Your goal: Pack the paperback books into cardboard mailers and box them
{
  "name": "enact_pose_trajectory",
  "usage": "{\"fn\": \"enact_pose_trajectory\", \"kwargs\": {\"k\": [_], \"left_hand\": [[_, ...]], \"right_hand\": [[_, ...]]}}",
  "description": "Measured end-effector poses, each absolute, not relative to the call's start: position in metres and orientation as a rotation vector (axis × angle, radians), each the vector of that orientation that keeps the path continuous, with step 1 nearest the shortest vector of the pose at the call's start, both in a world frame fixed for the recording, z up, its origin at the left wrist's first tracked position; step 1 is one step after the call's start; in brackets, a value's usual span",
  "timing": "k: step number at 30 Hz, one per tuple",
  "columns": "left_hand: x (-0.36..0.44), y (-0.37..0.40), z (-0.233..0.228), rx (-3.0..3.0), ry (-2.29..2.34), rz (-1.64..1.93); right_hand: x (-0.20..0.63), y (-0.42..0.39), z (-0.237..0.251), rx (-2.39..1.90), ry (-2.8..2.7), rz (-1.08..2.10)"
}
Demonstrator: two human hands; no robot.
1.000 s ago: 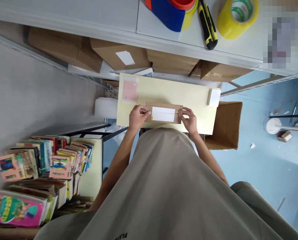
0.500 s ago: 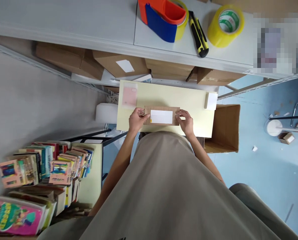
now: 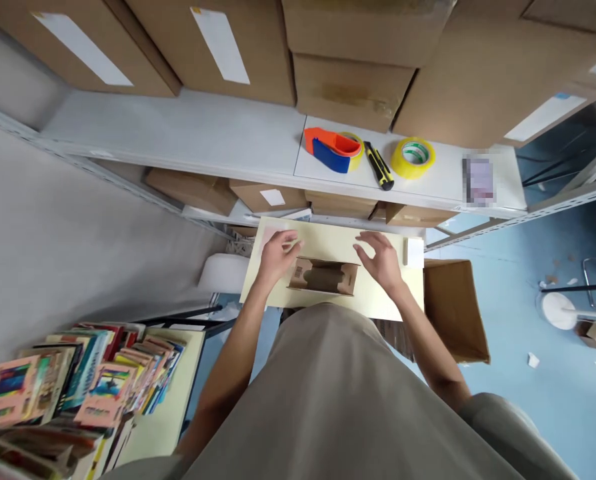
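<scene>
hands over small cardboard box [image 3: 323,277] on pale table [image 3: 378,303] | left hand [image 3: 277,255] touching its left end, steadying | right hand [image 3: 381,263] spread, grasping nothing (tape rolls shelved behind)

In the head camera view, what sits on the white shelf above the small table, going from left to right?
Tape dispenser → utility knife → roll of yellow tape → a blurred-out item at the shelf's right end.

Cardboard parcel [image 3: 323,277] on yellow table [image 3: 328,237]
</scene>
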State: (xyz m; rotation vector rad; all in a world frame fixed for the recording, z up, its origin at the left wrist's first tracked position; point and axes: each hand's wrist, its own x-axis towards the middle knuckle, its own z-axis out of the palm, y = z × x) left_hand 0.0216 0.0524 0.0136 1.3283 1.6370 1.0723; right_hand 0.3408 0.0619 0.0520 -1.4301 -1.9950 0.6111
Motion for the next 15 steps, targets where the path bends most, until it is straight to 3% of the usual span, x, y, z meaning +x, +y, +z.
{"fn": "enact_pose_trajectory", "kwargs": {"k": [6,10,15], "left_hand": [[0.050,0.138,0.086,1.654,1.517,1.335],[0.064,0.150,0.102,1.689,1.460,1.390],[0.068,0.122,0.087,1.573,1.401,1.399]], "right_hand": [[0.274,0.198,0.132,-1.383,-2.241,0.218],[0.231,0.265,0.125,-1.602,-2.411,0.132],[0.219,0.292,0.109,-1.702,-2.416,0.106]]}}
